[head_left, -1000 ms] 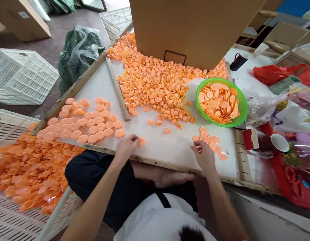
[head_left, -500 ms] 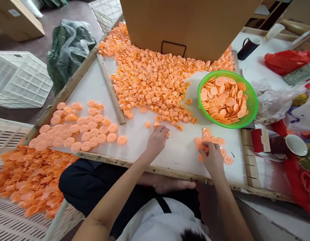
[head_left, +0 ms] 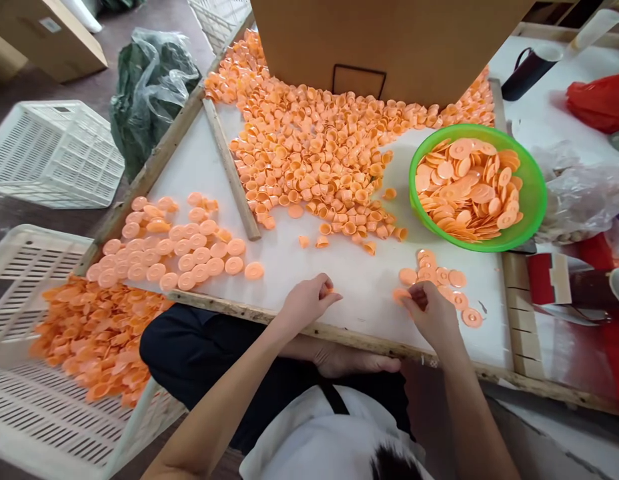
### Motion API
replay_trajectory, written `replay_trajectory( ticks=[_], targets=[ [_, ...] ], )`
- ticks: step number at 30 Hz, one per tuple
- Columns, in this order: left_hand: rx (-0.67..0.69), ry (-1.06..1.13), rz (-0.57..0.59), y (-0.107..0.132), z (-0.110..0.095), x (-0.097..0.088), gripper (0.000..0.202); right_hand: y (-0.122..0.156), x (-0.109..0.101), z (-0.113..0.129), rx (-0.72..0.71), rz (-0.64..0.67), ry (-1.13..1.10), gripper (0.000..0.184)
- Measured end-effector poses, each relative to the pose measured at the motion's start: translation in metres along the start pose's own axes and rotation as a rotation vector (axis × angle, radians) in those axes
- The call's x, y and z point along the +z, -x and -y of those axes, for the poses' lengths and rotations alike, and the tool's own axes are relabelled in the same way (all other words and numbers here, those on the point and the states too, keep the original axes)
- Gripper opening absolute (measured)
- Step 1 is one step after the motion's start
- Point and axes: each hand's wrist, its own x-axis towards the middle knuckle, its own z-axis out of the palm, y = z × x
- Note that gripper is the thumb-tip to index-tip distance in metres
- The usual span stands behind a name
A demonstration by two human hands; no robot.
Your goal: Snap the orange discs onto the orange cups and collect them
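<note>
My left hand (head_left: 305, 301) rests near the front edge of the white board (head_left: 349, 280), fingers pinched on a small orange cap. My right hand (head_left: 429, 312) is closed on a flat orange disc at the left end of a small cluster of discs (head_left: 442, 280). A big heap of orange caps (head_left: 314, 147) spreads across the back of the board. A green bowl (head_left: 537, 193) at the right holds many flat discs. Assembled round pieces (head_left: 184, 247) lie in rows at the board's left.
A large cardboard box (head_left: 389, 40) stands behind the heap. A wooden stick (head_left: 232, 170) splits the board. A white crate (head_left: 34, 400) with orange pieces sits lower left; another crate (head_left: 54, 153) and a green bag (head_left: 149, 93) lie on the floor. Cups and red bags crowd the right.
My left hand went from the assembled rows to the loose caps, took one and drew back toward the front edge. My right hand picked a disc from the small cluster.
</note>
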Motion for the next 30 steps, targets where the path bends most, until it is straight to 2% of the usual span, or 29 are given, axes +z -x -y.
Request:
replay_trajectory(
  ticks=[3, 7, 10, 14, 21, 30],
  targets=[
    [-0.055, 0.078, -0.062, 0.002, 0.004, 0.001, 0.028, 0.007, 0.012, 0.017, 0.022, 0.046, -0.235, 0.027],
    [-0.087, 0.259, -0.054, 0.011, 0.013, -0.001, 0.030, 0.012, 0.043, 0.052, 0.056, 0.241, -0.533, 0.032],
    [-0.111, 0.413, 0.007, 0.016, 0.017, 0.000, 0.034, 0.010, 0.069, 0.073, 0.033, 0.343, -0.552, 0.029],
    [-0.094, 0.477, 0.041, 0.018, 0.018, 0.005, 0.037, 0.005, 0.090, 0.084, -0.015, 0.389, -0.371, 0.019],
    [-0.141, 0.587, 0.081, 0.013, 0.019, 0.004, 0.031, -0.004, 0.085, 0.089, 0.060, 0.497, -0.312, 0.018],
    [-0.147, 0.523, 0.184, -0.006, 0.023, -0.001, 0.029, -0.012, 0.085, 0.095, 0.168, 0.596, -0.317, 0.018]
  ],
)
